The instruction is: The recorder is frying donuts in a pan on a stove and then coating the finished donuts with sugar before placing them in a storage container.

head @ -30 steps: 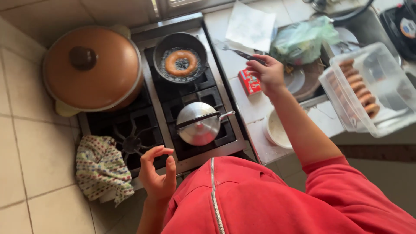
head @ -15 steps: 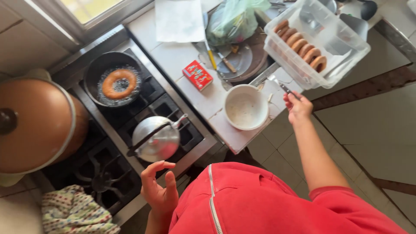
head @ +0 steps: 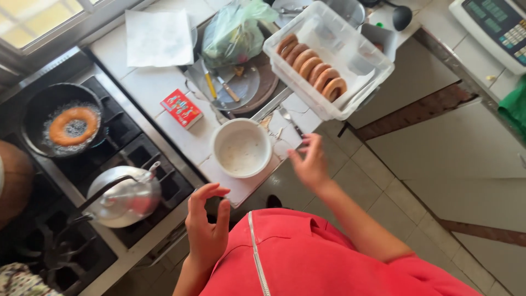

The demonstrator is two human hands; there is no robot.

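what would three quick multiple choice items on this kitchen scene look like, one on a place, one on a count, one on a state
1. Where is the white bowl?
A. on the counter beside the stove
B. on a burner
C. on the floor

2. How many dough rings are in the frying pan?
A. three
B. one
C. none

3. What is the right hand doing?
A. gripping the kettle
B. holding the bowl
C. open and holding nothing, near a knife

Answers:
1 A: the bowl stands on the tiled counter next to the stove.
2 B: a single ring lies in the oil.
3 C: its fingers are spread and hold nothing, close to the knife.
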